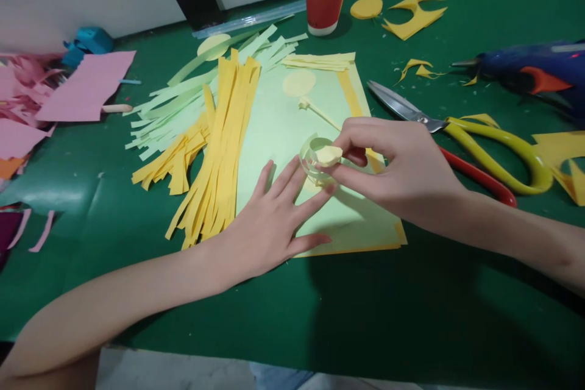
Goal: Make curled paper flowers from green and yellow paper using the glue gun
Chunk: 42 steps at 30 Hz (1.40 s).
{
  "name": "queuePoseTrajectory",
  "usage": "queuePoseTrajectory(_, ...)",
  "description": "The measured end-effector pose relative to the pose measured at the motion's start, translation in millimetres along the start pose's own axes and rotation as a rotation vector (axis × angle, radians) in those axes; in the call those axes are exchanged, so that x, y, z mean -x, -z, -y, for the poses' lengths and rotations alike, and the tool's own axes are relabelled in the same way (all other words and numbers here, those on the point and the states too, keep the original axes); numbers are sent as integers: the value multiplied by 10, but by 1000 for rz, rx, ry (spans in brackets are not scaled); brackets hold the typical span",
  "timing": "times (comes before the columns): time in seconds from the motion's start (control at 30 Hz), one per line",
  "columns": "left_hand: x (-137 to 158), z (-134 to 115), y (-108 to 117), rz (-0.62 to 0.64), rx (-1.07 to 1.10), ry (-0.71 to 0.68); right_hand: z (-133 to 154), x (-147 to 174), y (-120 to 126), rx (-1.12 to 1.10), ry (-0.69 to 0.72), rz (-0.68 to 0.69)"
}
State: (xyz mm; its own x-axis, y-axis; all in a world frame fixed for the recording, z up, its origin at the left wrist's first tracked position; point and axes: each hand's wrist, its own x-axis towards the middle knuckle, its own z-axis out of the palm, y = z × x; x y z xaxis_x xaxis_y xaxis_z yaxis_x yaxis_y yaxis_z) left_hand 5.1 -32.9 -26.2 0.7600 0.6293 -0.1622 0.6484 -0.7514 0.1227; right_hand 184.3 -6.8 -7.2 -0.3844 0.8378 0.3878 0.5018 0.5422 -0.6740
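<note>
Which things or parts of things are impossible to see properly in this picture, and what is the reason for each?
All in the head view:
- Pale yellow piece: its gripped end, covered by the right hand.
- Thin pale stick: its lower end, hidden by the right hand.
- Pale green sheet: the area beneath the left hand.
- Glue gun: blurred, rear cut off by the right edge.

The left forearm (pixel 137 298) reaches in from the lower left, bare, its hand (pixel 274 219) palm down with fingers and thumb spread. The right forearm (pixel 516 234) comes from the right edge, also bare; the right hand (pixel 402 164) is bent into a pinch between thumb and index finger, near the left fingertips.
</note>
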Motion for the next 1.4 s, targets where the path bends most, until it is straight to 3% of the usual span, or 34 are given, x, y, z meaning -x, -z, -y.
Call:
queuePoseTrajectory(0.33,-134,-2,23,-22,65,-18,1,1,2,5,-30,11)
queuePoseTrajectory(1.4,-134,17,-15,-26,61,-30,7,17,-2,12,-8,4)
